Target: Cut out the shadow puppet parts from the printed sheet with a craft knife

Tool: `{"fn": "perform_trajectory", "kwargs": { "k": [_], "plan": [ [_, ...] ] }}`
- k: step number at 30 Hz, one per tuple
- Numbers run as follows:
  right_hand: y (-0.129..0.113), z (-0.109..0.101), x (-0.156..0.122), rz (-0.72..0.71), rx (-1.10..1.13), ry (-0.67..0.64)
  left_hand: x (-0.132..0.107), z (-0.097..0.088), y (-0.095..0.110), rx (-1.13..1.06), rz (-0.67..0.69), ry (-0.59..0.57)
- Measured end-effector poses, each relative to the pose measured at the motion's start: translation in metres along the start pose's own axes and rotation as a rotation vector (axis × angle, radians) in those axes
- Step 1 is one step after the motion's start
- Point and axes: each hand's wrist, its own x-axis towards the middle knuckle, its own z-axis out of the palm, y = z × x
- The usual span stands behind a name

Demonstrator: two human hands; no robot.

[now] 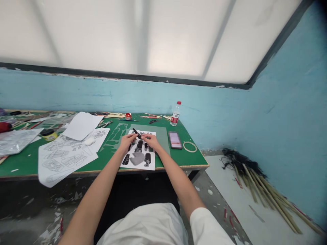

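Note:
Both of my hands meet over a white sheet (152, 166) that lies at the front edge of the green table. Between them is a small black cut-out piece (136, 131) with light markings, its upper end pointing up and to the left. My left hand (127, 140) pinches it from the left, and my right hand (150, 140) has its fingers closed on its lower right end. Several black and grey shapes, among them a grey piece (137, 159), show on the sheet below my hands. My fingers partly cover the piece.
Right of the sheet are a phone (175, 140), a pale ring (190, 147) and a water bottle (175, 115). Line drawings (63, 158) overhang the table's front edge at left. Behind stands a red paint jar (128, 116). Bamboo sticks (265, 194) lie on the floor at right.

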Motion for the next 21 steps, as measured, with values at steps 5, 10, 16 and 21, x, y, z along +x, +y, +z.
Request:
{"fn": "perform_trajectory", "kwargs": {
  "k": [5,10,16,21],
  "plan": [
    [0.0025,0.0013,0.0018,-0.004,-0.001,0.009,0.0004,0.0001,0.0001,-0.006,0.000,0.007],
    [0.0046,0.0020,0.0020,0.004,-0.009,0.002,0.0001,0.0010,0.0001,-0.006,0.005,0.013],
    [0.0053,0.0017,0.0025,0.013,-0.011,-0.014,-0.0006,0.0017,0.0015,-0.022,0.027,0.031],
    [0.0056,0.0019,0.0026,0.014,-0.018,-0.025,0.0001,0.0016,0.0022,-0.043,0.035,0.048]
  ]
}}
